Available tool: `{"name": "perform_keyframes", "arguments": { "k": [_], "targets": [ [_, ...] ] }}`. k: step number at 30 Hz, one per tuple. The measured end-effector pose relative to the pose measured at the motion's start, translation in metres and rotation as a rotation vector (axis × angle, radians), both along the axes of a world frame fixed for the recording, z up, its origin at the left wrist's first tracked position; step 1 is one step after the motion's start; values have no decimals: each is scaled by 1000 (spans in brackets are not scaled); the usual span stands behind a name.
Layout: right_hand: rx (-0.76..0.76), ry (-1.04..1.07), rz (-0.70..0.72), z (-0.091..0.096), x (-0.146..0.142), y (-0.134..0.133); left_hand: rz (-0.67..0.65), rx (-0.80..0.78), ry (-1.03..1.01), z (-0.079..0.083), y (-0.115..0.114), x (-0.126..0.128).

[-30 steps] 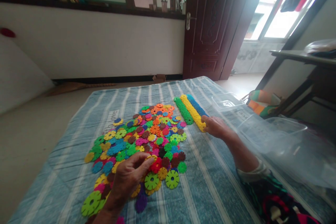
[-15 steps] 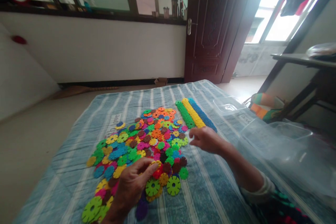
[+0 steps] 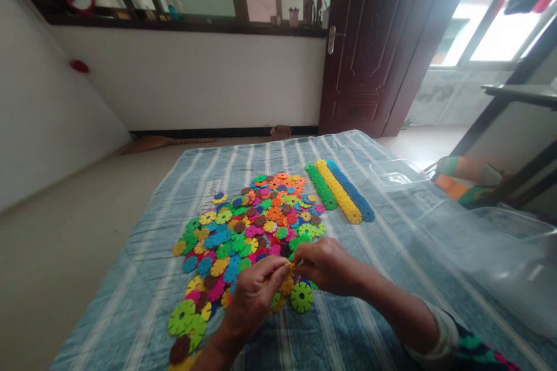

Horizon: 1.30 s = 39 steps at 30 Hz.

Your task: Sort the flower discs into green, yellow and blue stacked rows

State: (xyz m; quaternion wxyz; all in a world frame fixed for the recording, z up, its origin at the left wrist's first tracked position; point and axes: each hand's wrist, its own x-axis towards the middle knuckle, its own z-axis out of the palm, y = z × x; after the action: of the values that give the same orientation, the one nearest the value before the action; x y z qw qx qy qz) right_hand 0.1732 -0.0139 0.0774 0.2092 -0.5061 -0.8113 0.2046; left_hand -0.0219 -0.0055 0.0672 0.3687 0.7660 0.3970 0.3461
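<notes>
L hand (image 3: 252,295) & R hand (image 3: 324,266) pinch yellow plastic disc (image 3: 289,266) together; colored disc pile (image 3: 243,220) just past hands, linked disc strips (image 3: 337,191) beyond R hand.

"love" in grey print, on a white patch (image 3: 210,195), striped blue blanket (image 3: 130,313)

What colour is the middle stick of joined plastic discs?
The middle stick is yellow, best seen in the head view.

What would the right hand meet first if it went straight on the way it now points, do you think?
The right hand would probably meet the small yellow plastic disc at its fingertips, which the left hand also seems to grip; depth is unclear.
</notes>
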Motion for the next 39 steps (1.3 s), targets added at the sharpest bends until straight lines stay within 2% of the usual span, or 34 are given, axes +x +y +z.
{"name": "perform_keyframes", "arguments": {
  "k": [4,7,9,13,16,21,30,39],
  "targets": [
    [9,13,45,0,2,1,-4,36,-25,0,1,2],
    [-4,-2,59,12,24,9,7,79,-23,0,3,2],
    [18,-88,-49,24,51,16,51,124,-15,-2,5,1],
    [-11,-374,-428,39,114,30,96,179,-7,-8,8,-2],
    [-119,-487,-500,36,140,36,71,187,1,-10,8,-1],
    [-163,-523,-447,23,137,42,80,225,19,-10,8,1],
    [-150,-544,-517,8,134,50,88,287,57,-13,9,-3],
    [-108,-486,-558,8,127,45,95,345,39,-12,10,-1]
  ]
}}
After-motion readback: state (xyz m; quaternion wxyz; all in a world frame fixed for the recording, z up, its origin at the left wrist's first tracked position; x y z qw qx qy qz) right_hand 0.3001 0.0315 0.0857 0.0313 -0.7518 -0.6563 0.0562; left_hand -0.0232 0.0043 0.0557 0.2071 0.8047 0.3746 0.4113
